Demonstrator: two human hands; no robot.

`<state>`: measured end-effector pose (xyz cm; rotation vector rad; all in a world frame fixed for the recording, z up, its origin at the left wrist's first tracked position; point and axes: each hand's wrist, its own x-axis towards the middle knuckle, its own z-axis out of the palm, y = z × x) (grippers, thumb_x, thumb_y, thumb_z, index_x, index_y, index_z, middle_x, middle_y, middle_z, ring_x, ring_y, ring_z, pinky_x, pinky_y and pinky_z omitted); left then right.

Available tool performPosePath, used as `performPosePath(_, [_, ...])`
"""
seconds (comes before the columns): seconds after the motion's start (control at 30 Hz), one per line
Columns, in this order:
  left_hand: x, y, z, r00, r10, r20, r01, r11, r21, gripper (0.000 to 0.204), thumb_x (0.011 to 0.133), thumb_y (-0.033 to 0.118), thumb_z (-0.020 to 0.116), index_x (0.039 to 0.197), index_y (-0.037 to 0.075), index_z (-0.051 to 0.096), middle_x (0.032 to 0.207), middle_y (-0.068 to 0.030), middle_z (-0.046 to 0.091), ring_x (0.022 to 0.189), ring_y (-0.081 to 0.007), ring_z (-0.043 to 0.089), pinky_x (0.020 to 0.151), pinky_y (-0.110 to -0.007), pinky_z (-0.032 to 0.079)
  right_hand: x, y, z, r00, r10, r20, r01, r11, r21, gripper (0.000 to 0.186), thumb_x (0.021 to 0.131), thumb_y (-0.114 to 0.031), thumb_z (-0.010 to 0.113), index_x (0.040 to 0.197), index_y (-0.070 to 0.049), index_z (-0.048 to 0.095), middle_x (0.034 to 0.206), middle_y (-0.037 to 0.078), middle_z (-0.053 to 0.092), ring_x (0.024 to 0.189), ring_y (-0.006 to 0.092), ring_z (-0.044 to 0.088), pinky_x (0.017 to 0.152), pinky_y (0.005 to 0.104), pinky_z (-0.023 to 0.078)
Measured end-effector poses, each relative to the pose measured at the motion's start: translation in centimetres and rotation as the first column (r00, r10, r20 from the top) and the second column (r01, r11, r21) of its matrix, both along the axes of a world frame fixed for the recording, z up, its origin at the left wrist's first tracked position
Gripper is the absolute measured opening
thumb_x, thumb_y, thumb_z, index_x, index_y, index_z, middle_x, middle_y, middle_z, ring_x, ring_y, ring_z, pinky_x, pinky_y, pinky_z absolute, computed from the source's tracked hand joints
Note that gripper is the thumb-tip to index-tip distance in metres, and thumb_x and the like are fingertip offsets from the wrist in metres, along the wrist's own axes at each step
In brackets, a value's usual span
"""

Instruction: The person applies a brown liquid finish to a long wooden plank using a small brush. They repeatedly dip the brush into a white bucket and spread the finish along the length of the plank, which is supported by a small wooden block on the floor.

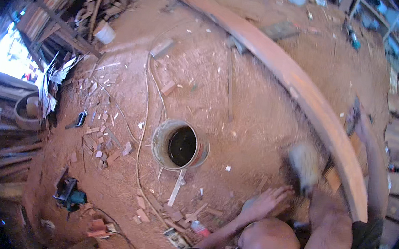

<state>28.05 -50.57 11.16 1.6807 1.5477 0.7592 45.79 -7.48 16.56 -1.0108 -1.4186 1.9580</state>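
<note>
A long, curved wooden beam [304,86] sweeps from the far middle to the near right, beside my bent knees. My left hand [271,202] is stretched out low, just past my left knee, fingers extended and holding nothing. On the beam's far right side, my right hand [363,125] is closed around a small dark object [354,113] whose kind I cannot make out. A pale, motion-smeared shape, seemingly my shod foot [304,162], lies between the left hand and the beam. Short wood blocks [332,178] sit beneath the beam's near end.
A worn bucket [159,144] with a dark inside stands mid-floor, a pale cord [144,114] running past it. Wood offcuts [105,156] litter the left. A green-and-black power tool [71,195] lies near left, another green tool [353,41] far right. A white bucket [104,33] stands far left.
</note>
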Motion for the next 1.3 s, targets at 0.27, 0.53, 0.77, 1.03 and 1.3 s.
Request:
performPosePath(0.27, [-0.9,-10.0,-4.8,0.793,0.549,-0.264,-0.604,0.766,-0.223,0.047,0.088,0.03,0.071,0.128,0.008,0.058,0.131,-0.0129,0.058,0.118,-0.0353,0.057,0.099,-0.049,0.045,-19.0,-0.3,-7.1,0.894,0.449,-0.002,-0.446,0.888,-0.115,0.051,0.095,-0.065,0.049,0.085,-0.015,0.047,0.073,-0.004,0.042,0.067,0.0116,0.044,0.068,0.0289,0.04])
performPosePath(0.53, [6.7,-9.8,-10.1,0.646,0.626,-0.437,-0.727,0.678,-0.105,0.041,0.082,0.021,0.073,0.12,0.008,0.061,0.127,-0.0107,0.061,0.112,-0.0325,0.06,0.097,-0.047,0.045,-29.2,15.0,-6.8,0.771,0.523,0.362,-0.632,0.697,0.339,0.053,0.096,-0.06,0.053,0.077,-0.011,0.055,0.069,-0.002,0.049,0.067,0.0109,0.047,0.062,0.0295,0.038])
performPosePath(0.77, [3.4,-3.4,-7.1,0.538,0.682,-0.496,-0.814,0.573,-0.094,0.04,0.082,0.019,0.073,0.118,0.008,0.061,0.119,-0.0107,0.064,0.108,-0.0316,0.061,0.095,-0.044,0.046,-24.8,20.2,-9.3,0.508,0.231,0.83,-0.809,0.457,0.369,0.062,0.081,-0.066,0.069,0.075,-0.004,0.067,0.065,0.007,0.063,0.059,0.0192,0.058,0.058,0.0383,0.046])
performPosePath(1.03, [-9.2,11.8,2.5,0.644,0.671,-0.367,-0.744,0.662,-0.095,0.036,0.083,0.019,0.072,0.116,0.008,0.062,0.111,-0.0108,0.066,0.104,-0.0309,0.063,0.091,-0.042,0.048,-26.5,20.0,-8.0,0.412,0.264,0.872,-0.909,0.18,0.375,0.057,0.078,-0.063,0.071,0.073,-0.007,0.066,0.065,0.012,0.061,0.065,0.0305,0.059,0.073,0.0443,0.042])
performPosePath(1.3, [-10.9,16.3,-0.5,0.873,0.416,-0.255,-0.456,0.882,-0.121,0.035,0.088,0.027,0.069,0.116,0.008,0.062,0.107,-0.0077,0.066,0.101,-0.0263,0.063,0.092,-0.039,0.048,-27.6,17.8,-7.6,0.45,0.292,0.844,-0.89,0.071,0.45,0.057,0.079,-0.061,0.071,0.067,-0.006,0.061,0.068,0.01,0.06,0.074,0.0295,0.059,0.081,0.0417,0.036])
